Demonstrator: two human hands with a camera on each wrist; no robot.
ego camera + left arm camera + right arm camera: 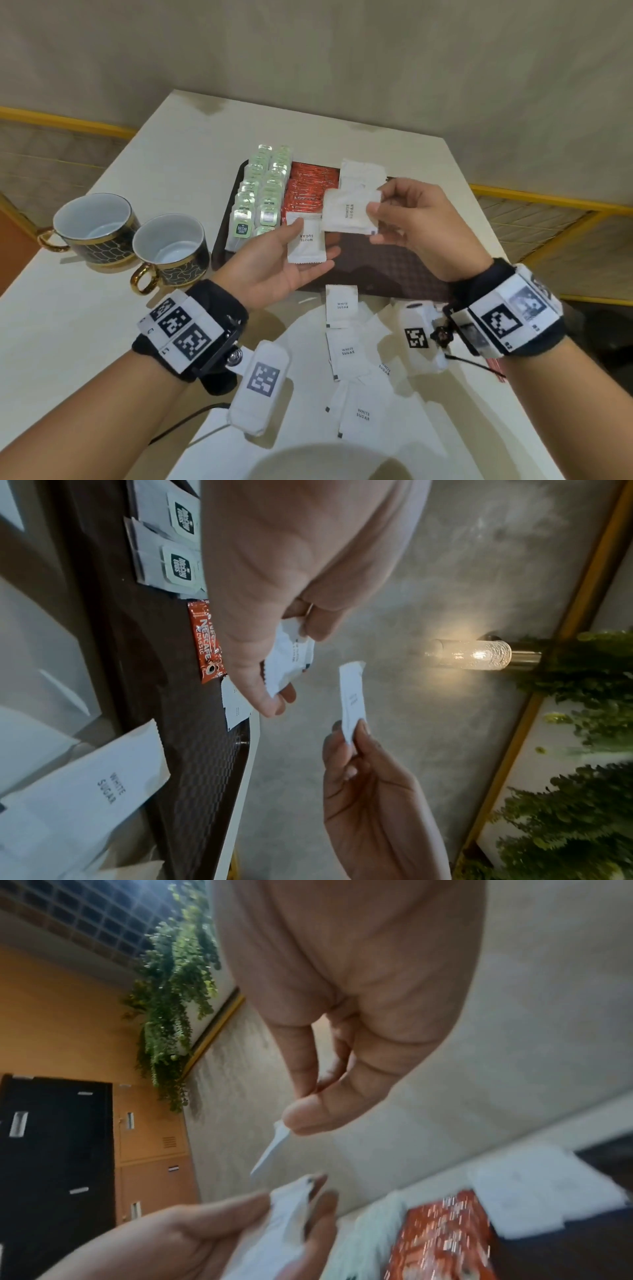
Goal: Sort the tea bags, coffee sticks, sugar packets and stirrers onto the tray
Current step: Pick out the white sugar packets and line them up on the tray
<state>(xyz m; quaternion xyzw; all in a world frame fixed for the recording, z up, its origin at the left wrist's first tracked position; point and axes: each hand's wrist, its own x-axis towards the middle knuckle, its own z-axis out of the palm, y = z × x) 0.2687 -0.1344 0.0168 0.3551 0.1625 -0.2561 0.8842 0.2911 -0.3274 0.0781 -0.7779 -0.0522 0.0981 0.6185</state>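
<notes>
A dark brown tray (376,270) holds rows of green-tagged tea bags (260,198) at its left, red coffee sticks (305,192) in the middle and white sugar packets (359,173) at the back right. My left hand (313,240) is palm up over the tray's near left part and holds a white sugar packet (306,245) under its thumb. To its right, my right hand (376,205) pinches another sugar packet (349,212) by its edge above the tray. The left wrist view shows both packets (287,661) (352,699) apart in the air.
Several loose sugar packets (346,349) lie on the white table in front of the tray. Two black-and-gold cups (96,226) (171,250) stand left of the tray. Thin red sticks (496,370) show under my right wrist, mostly hidden. The table's right edge is close.
</notes>
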